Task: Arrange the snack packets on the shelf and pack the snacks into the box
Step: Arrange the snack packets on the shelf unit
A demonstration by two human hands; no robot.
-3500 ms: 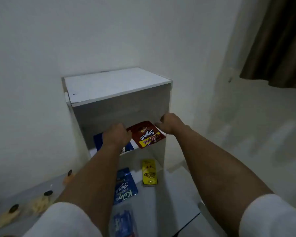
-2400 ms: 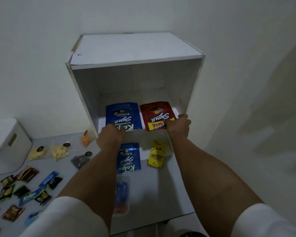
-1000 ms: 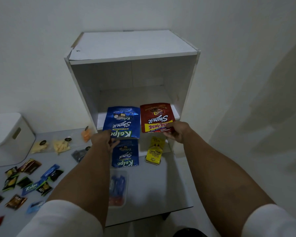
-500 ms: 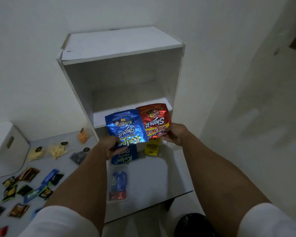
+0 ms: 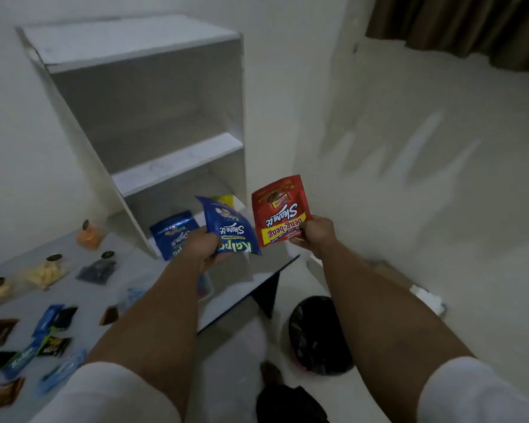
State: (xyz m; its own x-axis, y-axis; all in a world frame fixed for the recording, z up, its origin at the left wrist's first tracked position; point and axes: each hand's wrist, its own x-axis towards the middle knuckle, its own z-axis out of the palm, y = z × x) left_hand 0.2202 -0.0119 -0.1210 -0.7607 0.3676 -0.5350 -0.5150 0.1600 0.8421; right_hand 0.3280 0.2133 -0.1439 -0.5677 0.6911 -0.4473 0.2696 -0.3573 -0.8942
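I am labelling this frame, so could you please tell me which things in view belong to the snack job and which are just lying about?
Job: blue packet in left hand; red packet in right hand; shelf; small snacks on table.

Lying about: curtain; black round object on floor.

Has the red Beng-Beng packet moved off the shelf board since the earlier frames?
Yes. The red packet no longer lies on the middle shelf board; the right hand holds it in the air, in front of and below that board, to its right.
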